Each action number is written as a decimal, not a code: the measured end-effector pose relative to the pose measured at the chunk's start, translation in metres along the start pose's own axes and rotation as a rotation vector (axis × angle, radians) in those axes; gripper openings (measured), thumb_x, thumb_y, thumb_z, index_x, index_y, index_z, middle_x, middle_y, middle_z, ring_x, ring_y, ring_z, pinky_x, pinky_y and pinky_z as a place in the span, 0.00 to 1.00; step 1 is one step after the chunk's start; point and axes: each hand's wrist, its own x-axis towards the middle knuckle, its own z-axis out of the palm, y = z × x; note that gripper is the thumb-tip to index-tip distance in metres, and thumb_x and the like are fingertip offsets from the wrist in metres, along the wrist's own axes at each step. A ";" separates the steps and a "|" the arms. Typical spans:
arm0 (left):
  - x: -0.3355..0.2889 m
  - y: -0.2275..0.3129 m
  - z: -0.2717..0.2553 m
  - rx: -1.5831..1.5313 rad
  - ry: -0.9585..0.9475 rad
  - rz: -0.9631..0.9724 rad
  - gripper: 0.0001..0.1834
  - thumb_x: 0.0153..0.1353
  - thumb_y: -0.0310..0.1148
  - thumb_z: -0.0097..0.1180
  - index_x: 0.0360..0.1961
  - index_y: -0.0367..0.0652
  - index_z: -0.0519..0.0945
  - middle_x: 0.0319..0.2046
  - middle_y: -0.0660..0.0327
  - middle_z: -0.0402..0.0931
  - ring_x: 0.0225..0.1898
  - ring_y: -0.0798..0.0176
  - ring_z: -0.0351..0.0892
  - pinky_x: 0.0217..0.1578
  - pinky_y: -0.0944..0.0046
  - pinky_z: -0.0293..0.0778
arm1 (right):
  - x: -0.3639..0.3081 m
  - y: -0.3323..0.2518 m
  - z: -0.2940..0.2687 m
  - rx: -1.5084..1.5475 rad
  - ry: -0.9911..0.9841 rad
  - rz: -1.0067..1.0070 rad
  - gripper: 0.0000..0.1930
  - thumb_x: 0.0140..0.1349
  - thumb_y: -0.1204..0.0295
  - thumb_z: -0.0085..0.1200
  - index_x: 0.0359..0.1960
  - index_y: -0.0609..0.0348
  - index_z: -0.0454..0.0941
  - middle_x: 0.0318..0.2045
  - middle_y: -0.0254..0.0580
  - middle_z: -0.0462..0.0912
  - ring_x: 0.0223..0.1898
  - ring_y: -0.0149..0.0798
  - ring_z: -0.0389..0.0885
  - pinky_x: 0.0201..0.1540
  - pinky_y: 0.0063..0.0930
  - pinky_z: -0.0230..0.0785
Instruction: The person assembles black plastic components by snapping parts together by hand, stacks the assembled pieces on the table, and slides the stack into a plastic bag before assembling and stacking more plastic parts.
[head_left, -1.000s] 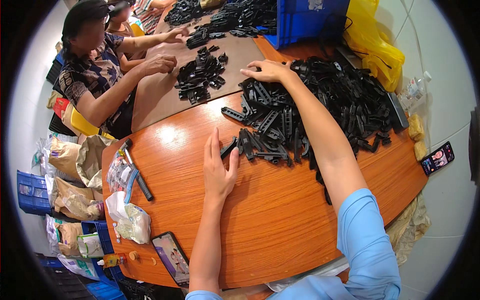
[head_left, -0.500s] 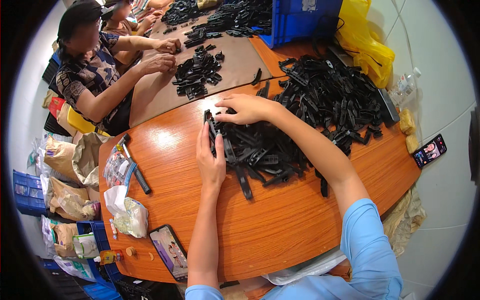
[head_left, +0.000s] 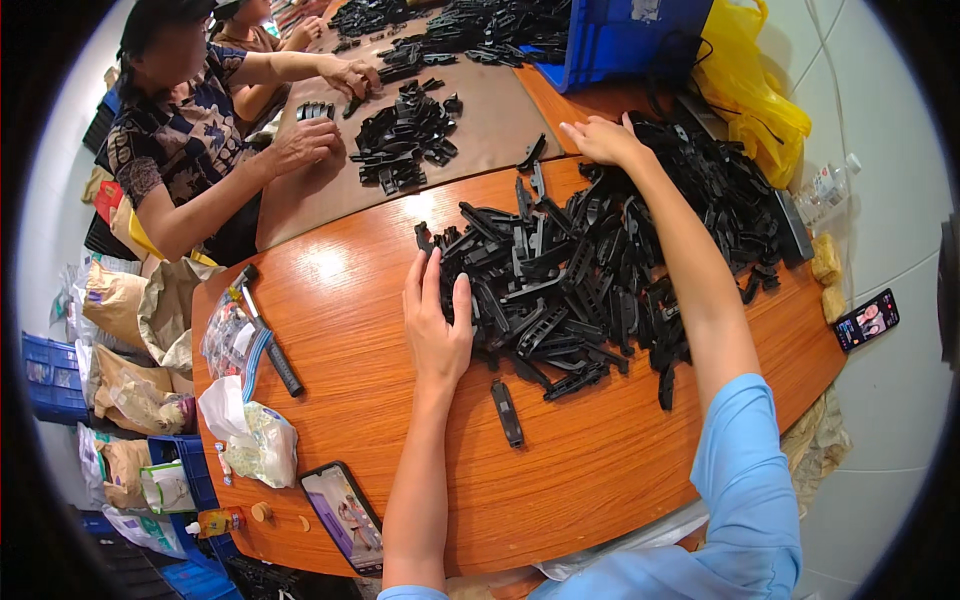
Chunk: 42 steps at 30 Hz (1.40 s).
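A broad heap of black plastic parts (head_left: 545, 290), long and narrow with notches, spreads over the wooden table in front of me. My left hand (head_left: 438, 325) rests upright against the heap's left edge, fingers stretched and thumb apart, beside a black part whose end shows above the fingertips. Across the heap, my right hand (head_left: 605, 140) reaches to its far side, thumb and fingers spread with nothing visible between them; its palm side is hidden. One black part (head_left: 507, 414) lies by itself on the wood, nearer to me than the heap.
A hammer (head_left: 270, 340), plastic bags and a phone (head_left: 343, 515) lie at the left. On the right are another phone (head_left: 867, 320), a bottle (head_left: 828, 190) and a yellow bag (head_left: 757, 90). A blue crate (head_left: 620, 45) stands behind. Co-workers' hands (head_left: 305, 143) handle parts across the table.
My right hand has moved from beside my left to the heap's far side. The parts between my arms are spread differently, and one part now lies apart in front.
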 end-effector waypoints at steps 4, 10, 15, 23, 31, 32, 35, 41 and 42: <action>0.003 0.002 0.001 -0.006 0.002 0.003 0.26 0.66 0.42 0.50 0.59 0.33 0.70 0.60 0.43 0.64 0.61 0.43 0.64 0.60 0.53 0.61 | -0.036 -0.013 0.006 0.016 -0.081 -0.223 0.38 0.69 0.42 0.23 0.50 0.63 0.78 0.51 0.59 0.77 0.55 0.58 0.74 0.62 0.54 0.56; -0.002 0.000 -0.002 0.022 -0.022 -0.026 0.27 0.67 0.43 0.48 0.60 0.33 0.69 0.60 0.43 0.64 0.61 0.44 0.64 0.60 0.53 0.62 | -0.062 -0.063 -0.019 0.040 0.052 -0.157 0.35 0.68 0.41 0.29 0.46 0.60 0.80 0.52 0.57 0.77 0.55 0.57 0.74 0.63 0.50 0.57; -0.005 0.005 0.002 -0.010 0.006 0.029 0.28 0.66 0.41 0.50 0.61 0.32 0.66 0.58 0.43 0.66 0.59 0.44 0.66 0.60 0.53 0.62 | -0.031 -0.066 0.017 0.255 0.064 -0.337 0.32 0.68 0.40 0.29 0.52 0.49 0.79 0.57 0.54 0.72 0.60 0.56 0.67 0.63 0.49 0.57; 0.001 -0.005 0.002 0.009 0.036 0.058 0.27 0.65 0.42 0.52 0.58 0.33 0.70 0.53 0.44 0.70 0.54 0.44 0.69 0.56 0.54 0.64 | -0.112 -0.091 0.014 0.266 -0.047 -0.435 0.26 0.71 0.51 0.35 0.56 0.56 0.74 0.52 0.55 0.74 0.57 0.52 0.69 0.61 0.40 0.60; 0.004 -0.015 0.003 0.020 0.067 0.037 0.25 0.67 0.43 0.49 0.56 0.34 0.74 0.55 0.44 0.70 0.55 0.46 0.69 0.57 0.55 0.64 | -0.198 -0.101 0.019 0.312 0.187 -0.480 0.31 0.68 0.49 0.40 0.60 0.64 0.68 0.66 0.68 0.56 0.64 0.64 0.61 0.65 0.50 0.53; 0.004 -0.016 0.003 0.001 0.070 0.066 0.25 0.67 0.44 0.48 0.56 0.35 0.74 0.57 0.44 0.69 0.56 0.46 0.70 0.57 0.55 0.64 | -0.207 -0.102 0.025 0.386 0.240 -0.531 0.31 0.68 0.49 0.41 0.59 0.67 0.68 0.66 0.65 0.57 0.63 0.65 0.61 0.65 0.50 0.54; 0.004 -0.017 0.002 0.032 0.057 0.062 0.24 0.67 0.44 0.48 0.56 0.35 0.75 0.56 0.45 0.72 0.56 0.47 0.70 0.58 0.56 0.64 | -0.242 -0.098 0.035 0.276 0.339 -0.646 0.28 0.67 0.51 0.44 0.57 0.64 0.70 0.66 0.60 0.58 0.63 0.61 0.61 0.65 0.52 0.54; -0.005 -0.009 -0.003 -0.078 0.039 -0.023 0.23 0.68 0.43 0.47 0.53 0.34 0.76 0.49 0.47 0.77 0.53 0.49 0.73 0.57 0.58 0.64 | -0.317 -0.088 0.032 0.247 0.289 -0.766 0.30 0.63 0.53 0.51 0.62 0.57 0.67 0.68 0.50 0.58 0.69 0.51 0.55 0.69 0.55 0.42; -0.005 -0.008 -0.006 -0.112 0.017 -0.074 0.24 0.69 0.43 0.45 0.54 0.33 0.75 0.51 0.47 0.75 0.56 0.48 0.70 0.58 0.57 0.63 | -0.326 -0.085 0.035 0.230 0.250 -0.820 0.32 0.62 0.51 0.52 0.63 0.56 0.65 0.68 0.49 0.58 0.69 0.49 0.55 0.69 0.55 0.41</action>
